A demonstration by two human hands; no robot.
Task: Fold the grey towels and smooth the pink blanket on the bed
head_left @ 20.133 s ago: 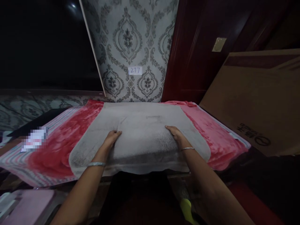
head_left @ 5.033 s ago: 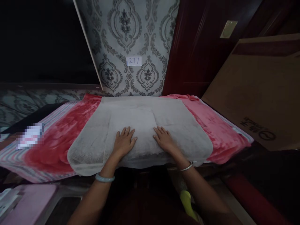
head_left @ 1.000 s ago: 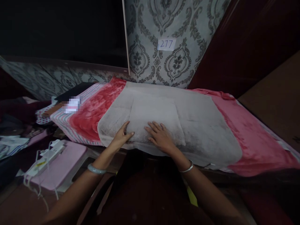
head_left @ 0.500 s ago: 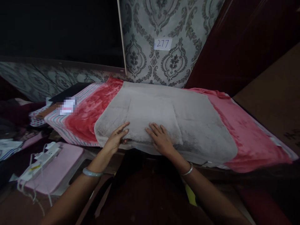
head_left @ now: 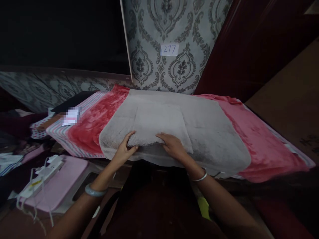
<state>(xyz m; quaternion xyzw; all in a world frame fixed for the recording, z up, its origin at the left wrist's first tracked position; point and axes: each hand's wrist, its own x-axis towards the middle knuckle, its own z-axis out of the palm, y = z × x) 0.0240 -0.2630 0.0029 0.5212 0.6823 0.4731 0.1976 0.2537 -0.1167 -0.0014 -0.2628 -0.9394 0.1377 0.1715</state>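
Observation:
A folded grey plush cloth (head_left: 159,121) lies on a larger grey cloth (head_left: 206,116), its near edge slightly raised with shadow beneath. My left hand (head_left: 124,148) takes hold of the near left corner, index finger on top and thumb at the front edge. Further right along that edge, my right hand (head_left: 172,145) grips the folded cloth with fingers on top; its thumb is hidden. Under the larger grey cloth spreads a red and pink plush blanket (head_left: 92,126) with a striped border.
A dark television screen (head_left: 64,36) stands at the back left. Below left, a pink stool (head_left: 67,182) carries a white power strip (head_left: 42,179) with cables. A cardboard box (head_left: 289,89) rises on the right. Paper marked 277 (head_left: 169,49) hangs on the patterned wall.
My right hand has turned from lying flat on the folded cloth to gripping its near edge. My left fingers have moved around the corner, and the near edge has lifted slightly.

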